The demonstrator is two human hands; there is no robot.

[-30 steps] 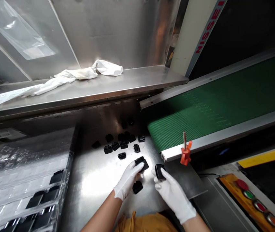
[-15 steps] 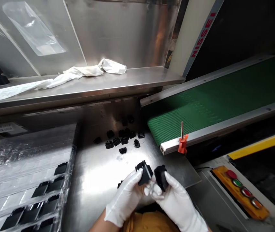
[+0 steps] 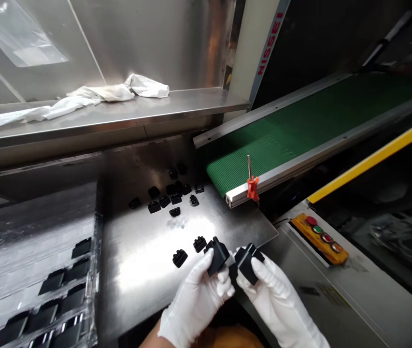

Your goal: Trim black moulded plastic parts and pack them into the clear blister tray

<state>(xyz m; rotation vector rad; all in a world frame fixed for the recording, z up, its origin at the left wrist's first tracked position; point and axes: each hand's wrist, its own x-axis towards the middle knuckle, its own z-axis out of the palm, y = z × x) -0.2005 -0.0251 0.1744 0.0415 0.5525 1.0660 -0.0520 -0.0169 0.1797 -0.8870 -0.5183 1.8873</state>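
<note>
Head view: L hand (image 3: 194,302) pinching black part (image 3: 217,256); R hand (image 3: 278,299) pinching 2nd part (image 3: 247,265); 2 loose parts (image 3: 190,251) uncovered

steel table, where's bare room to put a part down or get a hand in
The widest bare patch of the steel table lies between the plastic tray and the two loose black parts. A smaller patch lies between the green conveyor's end and the left hand and right hand. It's crowded at the cluster of black parts farther back.

Stainless steel table (image 3: 136,275), small black plastic parts (image 3: 175,211), loosely scattered
</note>
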